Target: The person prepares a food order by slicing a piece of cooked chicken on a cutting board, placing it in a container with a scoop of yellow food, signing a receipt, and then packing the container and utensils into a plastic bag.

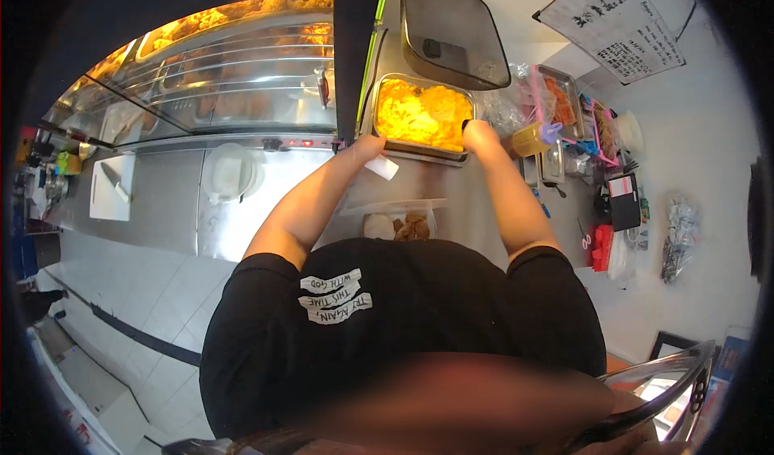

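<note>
A rectangular metal tray (423, 148) before me is heaped with bright yellow food (417, 113), strongly lit. My left hand (367, 146) is at the tray's near left corner, fingers bent. A piece of white paper (382, 168) juts from beneath it and appears gripped. At the near right corner, my right hand (481, 136) is closed around a black handle (465, 125); whatever that handle belongs to is hidden. Behind the tray stands a deep metal lid or pan (456, 38). Close to my body lies a clear container (432, 213) with brown food and something pale.
A glass-fronted heated display cabinet (242, 80) stands left. A knife (115, 180) rests on a white cutting board (100, 204), near a round translucent container (227, 174). To the right are a purple-capped sauce bottle (532, 140), a tray of reddish food (557, 101), and scissors (584, 237).
</note>
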### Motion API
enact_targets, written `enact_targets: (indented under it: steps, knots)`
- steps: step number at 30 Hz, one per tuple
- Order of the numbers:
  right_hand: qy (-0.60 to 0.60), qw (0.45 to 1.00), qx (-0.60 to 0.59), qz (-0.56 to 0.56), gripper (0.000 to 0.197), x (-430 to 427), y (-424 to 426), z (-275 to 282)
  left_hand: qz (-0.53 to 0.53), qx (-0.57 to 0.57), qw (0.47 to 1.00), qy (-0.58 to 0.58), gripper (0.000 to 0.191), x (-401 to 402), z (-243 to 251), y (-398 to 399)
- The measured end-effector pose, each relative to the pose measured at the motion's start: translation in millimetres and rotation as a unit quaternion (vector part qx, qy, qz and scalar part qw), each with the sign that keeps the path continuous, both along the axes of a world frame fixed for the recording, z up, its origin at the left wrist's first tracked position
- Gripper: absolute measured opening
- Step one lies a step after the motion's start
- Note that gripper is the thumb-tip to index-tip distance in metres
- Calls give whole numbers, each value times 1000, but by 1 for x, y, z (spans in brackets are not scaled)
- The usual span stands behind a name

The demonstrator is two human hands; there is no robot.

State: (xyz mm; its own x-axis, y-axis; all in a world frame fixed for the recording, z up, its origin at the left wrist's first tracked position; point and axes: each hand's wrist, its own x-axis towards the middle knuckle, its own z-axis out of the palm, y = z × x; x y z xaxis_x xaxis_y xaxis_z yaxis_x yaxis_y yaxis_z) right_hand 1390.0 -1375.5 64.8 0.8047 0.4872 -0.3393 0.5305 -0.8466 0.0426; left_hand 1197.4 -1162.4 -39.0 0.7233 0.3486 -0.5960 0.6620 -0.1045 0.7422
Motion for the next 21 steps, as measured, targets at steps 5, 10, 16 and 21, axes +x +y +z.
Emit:
enact_targets:
  steps: [5, 10, 16, 21]
  knots:
    - [-32, 998, -45, -19, 23, -16, 73, -54, 47, 140, 989, -14, 41, 39, -65, -6]
    - [-29, 991, -117, 64, 20, -49, 128, -69, 14, 145, 987, -63, 40, 30, -76, 0]
    - [-3, 989, -68, 134, 19, -83, 153, -61, 82, 30, 996, -20, 51, 17, -11, -5]
    - [6, 983, 19, 185, 22, -63, 163, -57, 12, 154, 985, -79, 54, 14, -24, -2]
